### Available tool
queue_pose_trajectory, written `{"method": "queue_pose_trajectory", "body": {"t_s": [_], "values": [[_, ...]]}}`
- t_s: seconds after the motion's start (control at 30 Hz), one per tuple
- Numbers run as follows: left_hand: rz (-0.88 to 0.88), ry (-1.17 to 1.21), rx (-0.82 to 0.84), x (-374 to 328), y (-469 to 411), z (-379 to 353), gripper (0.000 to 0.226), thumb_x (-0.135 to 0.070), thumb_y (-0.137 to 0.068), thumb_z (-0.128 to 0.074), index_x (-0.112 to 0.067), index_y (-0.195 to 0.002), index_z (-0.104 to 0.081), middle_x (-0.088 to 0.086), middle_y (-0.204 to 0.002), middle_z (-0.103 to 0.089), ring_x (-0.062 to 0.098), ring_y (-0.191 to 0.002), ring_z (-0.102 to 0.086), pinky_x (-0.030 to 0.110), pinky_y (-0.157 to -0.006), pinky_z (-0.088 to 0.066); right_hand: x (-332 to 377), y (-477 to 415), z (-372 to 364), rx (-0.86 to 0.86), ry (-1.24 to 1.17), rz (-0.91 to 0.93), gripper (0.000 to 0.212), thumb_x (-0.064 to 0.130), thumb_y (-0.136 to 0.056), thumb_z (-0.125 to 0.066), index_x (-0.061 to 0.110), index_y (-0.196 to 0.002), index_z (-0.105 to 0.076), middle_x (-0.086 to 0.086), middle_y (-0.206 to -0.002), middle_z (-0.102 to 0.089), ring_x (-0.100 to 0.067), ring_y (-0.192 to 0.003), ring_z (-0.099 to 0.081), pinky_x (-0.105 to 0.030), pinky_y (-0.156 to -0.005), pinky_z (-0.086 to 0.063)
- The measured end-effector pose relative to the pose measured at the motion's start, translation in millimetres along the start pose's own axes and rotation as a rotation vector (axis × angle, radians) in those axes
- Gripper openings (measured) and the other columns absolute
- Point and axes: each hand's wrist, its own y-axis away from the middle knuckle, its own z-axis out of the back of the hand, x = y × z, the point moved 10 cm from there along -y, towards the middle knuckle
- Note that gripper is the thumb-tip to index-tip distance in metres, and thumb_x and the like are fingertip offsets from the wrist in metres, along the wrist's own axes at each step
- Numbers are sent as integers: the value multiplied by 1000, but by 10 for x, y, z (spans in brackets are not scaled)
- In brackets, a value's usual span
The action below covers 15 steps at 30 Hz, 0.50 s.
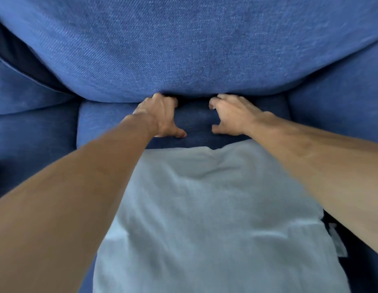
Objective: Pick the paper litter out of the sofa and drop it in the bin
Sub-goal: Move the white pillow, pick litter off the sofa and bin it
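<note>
Left hand (pixel 160 117) and right hand (pixel 232 116) hook curled fingers into the sofa crevice (pixel 193 100) at twelve o'clock, which runs nine-to-three; paper and grip hidden, neither hand nearer.

Blue sofa (pixel 188 49), woven fabric, perhaps denim

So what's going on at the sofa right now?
A person leans over the blue sofa, both hands at the gap between the back cushion and the seat cushion. The left hand has its fingers tucked into the gap; the right hand curls at its edge. No paper or bin shows, and fingertips are too hidden to tell whether anything is held.
</note>
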Motion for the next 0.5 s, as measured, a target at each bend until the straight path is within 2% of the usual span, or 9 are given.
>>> {"method": "queue_pose_trajectory", "body": {"t_s": [0.07,0.17,0.27,0.37,0.5], "values": [[-33,0,-19,127,114,79,66,-51,-72,-76,-22,-128,-57,9,-130,-57,33,-117,-54,42,-97,-46,180,66,89,-31,-4,-1,34,16,-86,-62,12,-119,-57,-10,-125,-54,-32,-115,-53,-36,-93,-43],[-44,-17,-39,106,243,82,38,-26,-89,-63,-27,-127,-59,13,-129,-55,35,-117,-53,41,-96,-44,158,201,145,-29,-27,-70,31,4,-89,-50,19,-113,-61,-12,-122,-54,-36,-112,-54,-36,-88,-44],[-25,-21,-90,86,416,217,34,-18,-93,-56,-31,-124,-62,13,-125,-57,35,-114,-55,39,-92,-46,114,438,261,-49,-108,-134,35,2,-88,-48,25,-110,-64,-12,-120,-52,-35,-110,-53,-34,-81,-42],[10,-18,-131,106,597,341,33,-15,-94,-52,-30,-122,-64,13,-121,-57,36,-111,-56,37,-86,-46,84,668,430,-79,-137,-165,35,2,-90,-48,23,-112,-65,-13,-117,-50,-32,-97,-53,-32,-74,-42],[48,44,-188,65,891,632,35,-14,-94,-49,-32,-121,-64,10,-116,-58,34,-107,-55,31,-80,-41,83,1000,866,-136,-142,-165,33,3,-93,-45,21,-114,-63,-13,-113,-48,-27,-87,-42,-33,-74,-46]]}}
